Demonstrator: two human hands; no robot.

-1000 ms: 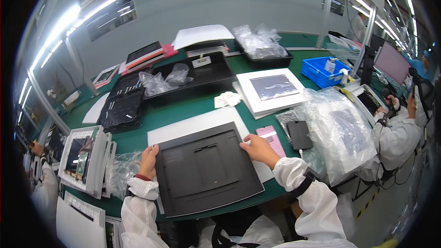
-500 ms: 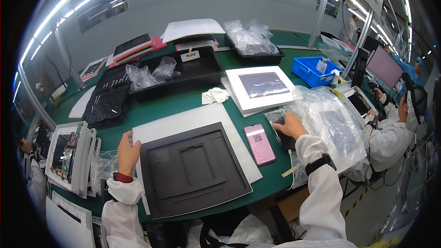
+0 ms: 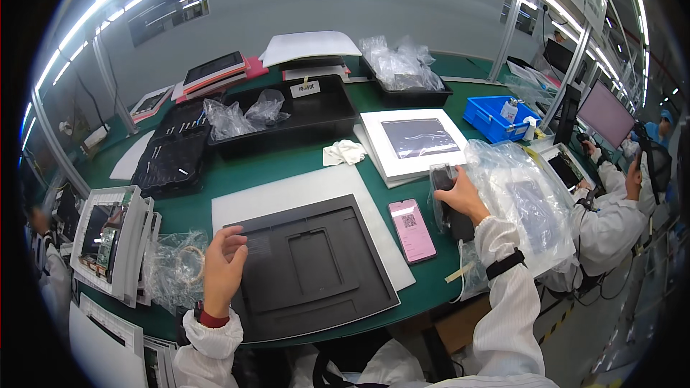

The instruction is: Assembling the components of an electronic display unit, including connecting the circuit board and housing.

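A black rectangular panel (image 3: 309, 266) with a recessed middle lies on a white foam sheet (image 3: 287, 187) in front of me. My left hand (image 3: 223, 273) hovers over the panel's left edge, fingers slightly curled and apart, holding nothing. To the right, my right hand (image 3: 463, 197) grips a dark object in a clear plastic bag (image 3: 440, 179); what the object is, I cannot make out. A black block-like thing (image 3: 460, 227) shows just below that hand. Between the panel and my right hand lies a phone (image 3: 412, 231) with a pink screen.
White framed screens (image 3: 417, 136) are stacked behind the phone. Clear bubble wrap (image 3: 532, 208) covers the right side. A blue bin (image 3: 496, 118), a black tray (image 3: 287, 122), a tool case (image 3: 169, 162) and a crumpled cloth (image 3: 343, 152) stand farther back. Opened frames (image 3: 108, 244) are stacked left. Co-workers sit nearby.
My left hand has moved from the foam sheet's left edge rightward over the black panel. My right hand has raised the bagged dark object, which was lying flatter.
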